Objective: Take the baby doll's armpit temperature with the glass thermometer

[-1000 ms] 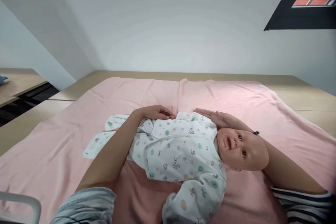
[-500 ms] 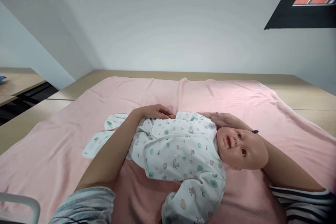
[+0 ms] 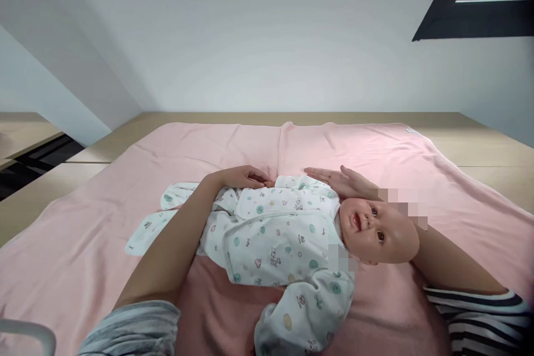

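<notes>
A baby doll [image 3: 377,231] lies on its back, head to the right, in a white romper [image 3: 275,245] printed with small animals and green dots. My left arm crosses over its legs. My left hand [image 3: 244,176] is curled at the cuff of the far sleeve [image 3: 298,182], its fingers closed around the doll's small hand [image 3: 270,183], which is mostly hidden. Beyond the doll's shoulder, my right hand [image 3: 340,181] is open, fingers stretched out and thumb raised, beside the far sleeve. My right forearm passes behind the doll's head.
A wrinkled pink blanket [image 3: 233,147] covers most of the wooden table [image 3: 442,122]. Behind it rises a white wall [image 3: 267,39], with a dark-framed window [image 3: 450,22] at upper right. A grey rail [image 3: 37,331] shows at lower left, and another wooden surface [image 3: 25,125] stands farther left.
My right hand has lifted a little off the doll's far shoulder and sleeve, and its fingers have straightened. My left hand stays at the cuff. The view has shifted slightly.
</notes>
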`<state>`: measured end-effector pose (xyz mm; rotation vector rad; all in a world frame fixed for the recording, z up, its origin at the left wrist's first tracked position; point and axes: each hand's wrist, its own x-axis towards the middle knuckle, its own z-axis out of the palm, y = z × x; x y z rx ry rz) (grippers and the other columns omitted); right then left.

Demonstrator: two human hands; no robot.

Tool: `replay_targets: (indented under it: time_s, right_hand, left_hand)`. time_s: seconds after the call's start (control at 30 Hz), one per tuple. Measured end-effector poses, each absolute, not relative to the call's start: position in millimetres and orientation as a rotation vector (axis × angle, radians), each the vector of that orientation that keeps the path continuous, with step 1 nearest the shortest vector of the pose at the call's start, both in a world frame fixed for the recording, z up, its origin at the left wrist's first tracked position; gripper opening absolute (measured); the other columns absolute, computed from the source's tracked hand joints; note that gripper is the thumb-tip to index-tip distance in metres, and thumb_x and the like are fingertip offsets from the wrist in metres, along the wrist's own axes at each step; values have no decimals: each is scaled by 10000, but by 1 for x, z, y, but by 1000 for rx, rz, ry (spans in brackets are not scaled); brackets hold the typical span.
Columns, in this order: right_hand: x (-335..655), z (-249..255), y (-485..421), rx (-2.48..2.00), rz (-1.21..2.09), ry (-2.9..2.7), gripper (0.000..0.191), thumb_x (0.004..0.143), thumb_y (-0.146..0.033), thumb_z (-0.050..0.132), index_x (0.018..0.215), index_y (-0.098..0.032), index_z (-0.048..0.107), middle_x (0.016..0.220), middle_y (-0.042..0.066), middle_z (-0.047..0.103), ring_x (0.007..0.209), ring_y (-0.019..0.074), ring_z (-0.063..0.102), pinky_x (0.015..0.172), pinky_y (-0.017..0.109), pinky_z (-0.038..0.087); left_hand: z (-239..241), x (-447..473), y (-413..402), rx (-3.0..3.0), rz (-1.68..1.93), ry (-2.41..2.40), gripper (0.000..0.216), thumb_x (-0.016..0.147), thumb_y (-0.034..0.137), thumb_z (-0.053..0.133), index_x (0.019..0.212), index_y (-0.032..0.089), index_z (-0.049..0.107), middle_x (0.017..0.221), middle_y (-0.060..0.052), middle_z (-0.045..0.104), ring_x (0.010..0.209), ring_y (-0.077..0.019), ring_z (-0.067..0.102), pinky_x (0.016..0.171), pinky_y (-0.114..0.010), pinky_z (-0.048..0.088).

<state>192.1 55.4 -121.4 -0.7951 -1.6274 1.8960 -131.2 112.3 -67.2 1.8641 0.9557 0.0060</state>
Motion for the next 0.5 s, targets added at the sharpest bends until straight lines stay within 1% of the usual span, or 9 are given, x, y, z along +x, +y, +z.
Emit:
replay_targets:
  time_s: [0.07,0.1,0.17,0.23,0.3,0.37,0.4,0.43,0.5]
  right_hand:
    - [195,-124,58,-783,1854,-1724,660,718,-725,701,1310,-452,603,1049,1,723,1226,357,610,864,522,636]
    - [196,-126,60,-773,1850,-1782,657,702,-717,713,1294,-450,616,1042,-3,725,1208,354,621,837,510,644]
    - [197,-133,60,-757,1885,-1887,722,678,-725,696,1306,-373,633,1093,18,720,1183,336,638,824,467,646]
    - [196,-139,57,-763,1932,-1968,801,644,-740,680,1305,-289,648,1093,48,714,1151,346,655,765,463,645]
    - [197,-141,54,-825,1940,-1968,739,614,-742,695,1239,-349,680,1008,30,714,1114,372,670,628,469,635]
    - [204,-134,53,-928,1934,-1830,575,624,-746,704,1124,-462,699,906,7,707,1070,391,681,504,467,598]
    - [210,-127,54,-974,1936,-1727,537,644,-762,682,1107,-490,694,898,1,707,1057,386,684,498,464,598]
    - [218,-120,56,-989,1978,-1633,570,658,-774,659,1142,-474,687,930,4,715,1048,380,687,550,476,620]
    - [235,-103,58,-935,2065,-1544,767,704,-797,586,1311,-331,637,1094,44,711,1075,350,682,776,487,647]
  left_hand:
    - [-68,-131,112,1860,7,951,513,869,549,671,1299,271,677,1342,-20,679,1262,-243,592,1030,-302,468]
    - [-68,-131,112,1858,9,953,508,869,548,671,1294,270,680,1345,-21,678,1263,-243,592,1031,-301,467]
    - [-67,-131,112,1858,15,956,498,870,547,670,1284,271,686,1347,-18,677,1262,-241,593,1031,-298,466]
    - [-67,-131,112,1863,14,960,490,872,550,665,1276,275,690,1345,-14,679,1259,-239,596,1029,-297,465]
    - [-68,-131,112,1872,11,961,486,871,551,665,1272,277,693,1343,-14,681,1256,-242,597,1023,-297,467]
    - [-68,-131,113,1876,13,955,489,871,550,665,1275,276,692,1343,-16,682,1258,-244,596,1020,-297,467]
    - [-69,-131,113,1876,15,951,492,870,550,666,1276,274,691,1339,-18,683,1257,-244,596,1019,-297,467]
    - [-69,-131,113,1872,17,948,495,869,550,666,1278,272,691,1336,-18,685,1256,-244,596,1021,-295,465]
    - [-69,-131,113,1866,19,951,501,863,554,669,1277,273,691,1331,-15,687,1252,-242,596,1027,-294,462]
